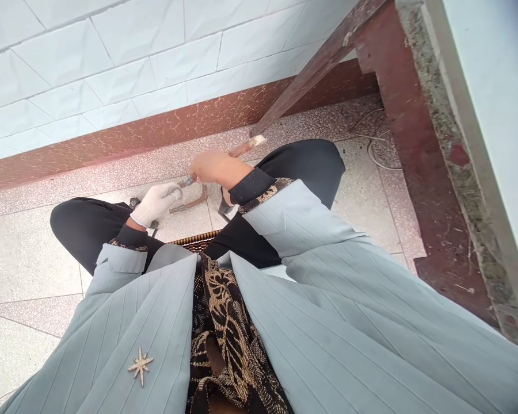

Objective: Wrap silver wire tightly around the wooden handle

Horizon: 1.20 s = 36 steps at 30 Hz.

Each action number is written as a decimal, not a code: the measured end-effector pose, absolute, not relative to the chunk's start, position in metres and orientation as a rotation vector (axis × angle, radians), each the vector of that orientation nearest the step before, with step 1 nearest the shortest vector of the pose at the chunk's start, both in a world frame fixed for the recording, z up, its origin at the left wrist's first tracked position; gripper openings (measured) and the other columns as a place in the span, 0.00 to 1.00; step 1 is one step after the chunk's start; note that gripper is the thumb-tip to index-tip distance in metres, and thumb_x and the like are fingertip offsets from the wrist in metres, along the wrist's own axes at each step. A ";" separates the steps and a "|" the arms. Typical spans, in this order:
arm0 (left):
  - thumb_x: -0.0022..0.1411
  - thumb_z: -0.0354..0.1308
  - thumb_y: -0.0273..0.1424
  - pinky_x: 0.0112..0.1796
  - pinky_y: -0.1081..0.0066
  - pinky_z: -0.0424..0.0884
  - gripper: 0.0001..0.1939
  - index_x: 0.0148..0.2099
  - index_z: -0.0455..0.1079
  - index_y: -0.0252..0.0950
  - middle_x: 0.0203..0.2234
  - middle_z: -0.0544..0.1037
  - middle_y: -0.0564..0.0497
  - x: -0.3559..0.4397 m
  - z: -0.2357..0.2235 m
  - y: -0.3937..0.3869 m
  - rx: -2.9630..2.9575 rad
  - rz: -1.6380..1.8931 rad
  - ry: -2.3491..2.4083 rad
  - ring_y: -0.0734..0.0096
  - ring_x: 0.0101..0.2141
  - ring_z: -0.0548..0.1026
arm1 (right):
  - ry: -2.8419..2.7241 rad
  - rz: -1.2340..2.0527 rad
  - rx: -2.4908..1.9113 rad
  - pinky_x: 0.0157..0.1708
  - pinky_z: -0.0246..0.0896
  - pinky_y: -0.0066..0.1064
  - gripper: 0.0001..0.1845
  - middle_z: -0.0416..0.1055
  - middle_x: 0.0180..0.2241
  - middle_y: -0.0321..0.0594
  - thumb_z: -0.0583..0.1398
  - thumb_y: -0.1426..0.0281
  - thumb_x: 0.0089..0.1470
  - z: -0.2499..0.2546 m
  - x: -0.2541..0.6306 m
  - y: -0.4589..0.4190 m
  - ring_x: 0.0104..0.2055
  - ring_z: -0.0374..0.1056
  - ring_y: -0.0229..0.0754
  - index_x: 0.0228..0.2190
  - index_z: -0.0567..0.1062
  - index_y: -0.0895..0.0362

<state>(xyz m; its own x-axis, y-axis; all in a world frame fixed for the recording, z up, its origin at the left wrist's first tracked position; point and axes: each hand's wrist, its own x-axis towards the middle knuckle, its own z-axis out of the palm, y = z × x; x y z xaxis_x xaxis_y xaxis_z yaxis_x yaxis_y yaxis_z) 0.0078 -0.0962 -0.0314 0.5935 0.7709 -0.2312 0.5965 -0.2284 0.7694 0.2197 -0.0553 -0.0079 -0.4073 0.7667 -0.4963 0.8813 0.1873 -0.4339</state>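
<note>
My right hand point(216, 167), bare, is wrapped round a brown wooden stick point(242, 149). The stick's pale, worn end sticks out to the right, and grey wire point(185, 181) is wound round its left part. On my left hand point(157, 202) is a white knitted glove. Its fingers are closed close to the wire-wound end; what they hold, if anything, is hidden. Just below the stick is a bent brown rod point(192, 203), also with a wire wrap, near the gloved fingertips. Whether it joins the stick I cannot tell.
My knees, in black trousers point(304, 167), spread either side of my hands. Ahead runs a white tiled wall point(164, 69) with a reddish base. A slanting wooden bar point(302, 86) and a dark red support point(414, 144) stand right. A cable point(373, 152) lies on the floor.
</note>
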 end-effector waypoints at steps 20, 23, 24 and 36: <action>0.65 0.50 0.36 0.34 0.70 0.63 0.12 0.33 0.70 0.37 0.27 0.73 0.53 0.014 -0.041 -0.093 1.827 0.222 1.018 0.72 0.30 0.69 | 2.310 -0.800 1.921 0.45 0.64 0.39 0.14 0.79 0.44 0.53 0.61 0.67 0.68 0.016 0.247 -0.045 0.48 0.73 0.53 0.47 0.84 0.59; 0.63 0.51 0.36 0.37 0.68 0.64 0.12 0.33 0.71 0.37 0.28 0.75 0.52 0.012 -0.033 -0.092 1.900 0.211 1.043 0.70 0.31 0.71 | 2.198 -0.684 1.757 0.47 0.65 0.42 0.14 0.80 0.48 0.57 0.63 0.70 0.66 0.012 0.238 -0.047 0.51 0.74 0.56 0.48 0.85 0.62; 0.63 0.51 0.36 0.37 0.68 0.64 0.12 0.33 0.71 0.37 0.28 0.75 0.53 0.012 -0.031 -0.091 1.919 0.219 1.054 0.69 0.31 0.71 | 2.161 -0.679 1.696 0.48 0.65 0.41 0.14 0.80 0.48 0.57 0.64 0.71 0.65 0.011 0.234 -0.049 0.51 0.74 0.56 0.48 0.85 0.63; 0.65 0.52 0.34 0.43 0.65 0.69 0.09 0.35 0.72 0.37 0.31 0.77 0.51 0.001 -0.034 -0.080 1.911 0.321 1.158 0.65 0.37 0.74 | 2.076 -1.533 0.973 0.40 0.54 0.27 0.05 0.68 0.23 0.31 0.65 0.80 0.63 0.028 0.230 -0.066 0.32 0.63 0.31 0.35 0.83 0.66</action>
<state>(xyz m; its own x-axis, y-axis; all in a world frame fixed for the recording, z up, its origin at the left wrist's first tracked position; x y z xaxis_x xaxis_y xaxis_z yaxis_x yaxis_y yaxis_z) 0.0009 -0.0805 -0.0337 0.5372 0.8194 -0.2001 0.5994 -0.2040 0.7740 0.2300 -0.0655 0.0279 -0.6872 0.3039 -0.6599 0.7201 0.1647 -0.6740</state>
